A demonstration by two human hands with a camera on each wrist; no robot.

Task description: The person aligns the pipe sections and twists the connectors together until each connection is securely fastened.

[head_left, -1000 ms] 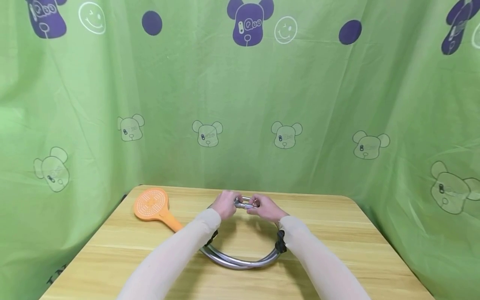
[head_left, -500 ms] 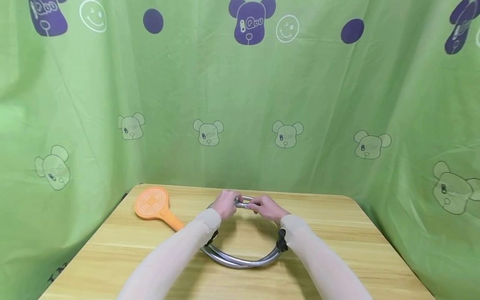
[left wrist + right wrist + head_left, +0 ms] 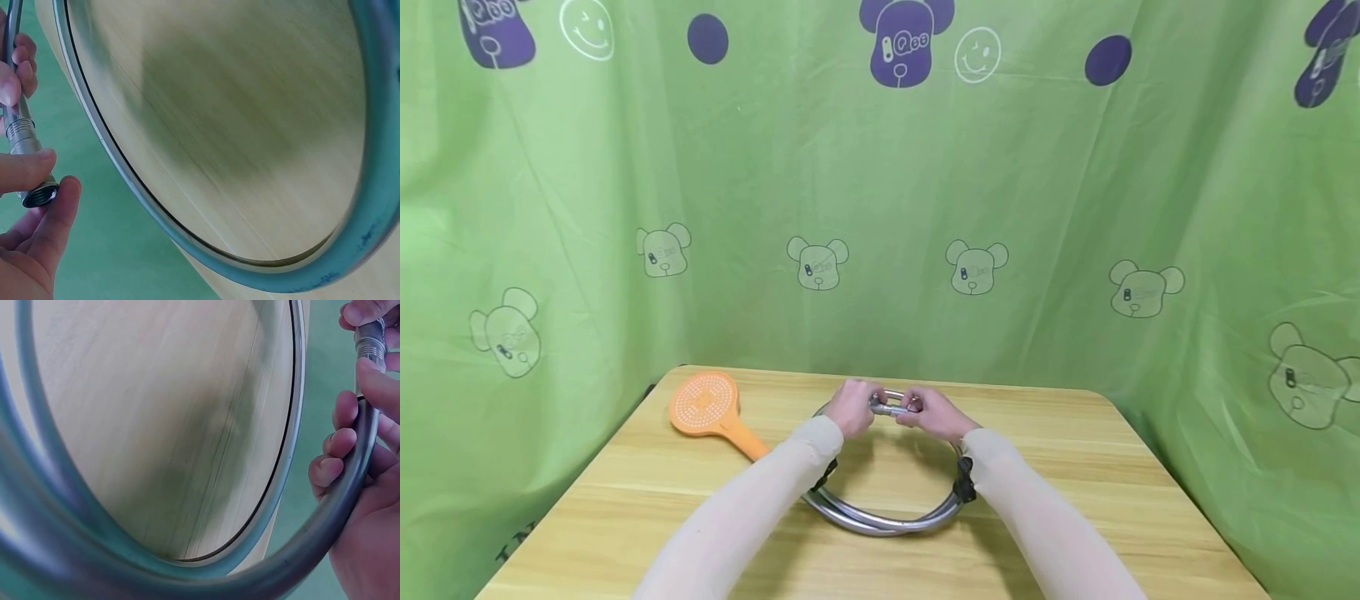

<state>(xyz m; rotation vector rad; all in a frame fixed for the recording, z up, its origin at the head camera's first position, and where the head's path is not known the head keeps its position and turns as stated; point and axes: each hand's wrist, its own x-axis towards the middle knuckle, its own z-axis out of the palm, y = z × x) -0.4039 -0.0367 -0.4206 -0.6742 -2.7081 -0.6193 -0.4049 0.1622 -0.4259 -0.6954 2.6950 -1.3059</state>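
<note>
A smooth, silver-grey flexible hose point(image 3: 910, 526) lies bent into a wide coil of overlapping strands over the pale wood-grain table point(image 3: 1075, 467), and at the coil's far edge a person holds one end of it with both bare hands. That end carries a shiny metal connector point(image 3: 25, 145), cylindrical and ringed with ridges, with a round dark opening in its tip. The left hand point(image 3: 850, 408), at the far left of the coil, pinches the connector near this opening, thumb on one side and fingertips on the other. The right hand point(image 3: 936, 414), at the far right of the coil, is curled around the hose just behind the connector, its fingers wrapped about the grey tube and its thumb pressed along the metal. The two hands are close together but apart, with part of the connector showing between them. To the left of the coil rests a bright orange shower head point(image 3: 703, 404) with a round face covered in pale dots; its handle slants toward the coil, and the lower end is hidden by the cream left sleeve point(image 3: 752, 517). The matching right sleeve point(image 3: 1052, 517) reaches in from the near right of the coil. Beyond the coil hangs a green curtain point(image 3: 880, 333) printed with bear heads, smiling faces and purple dots.
</note>
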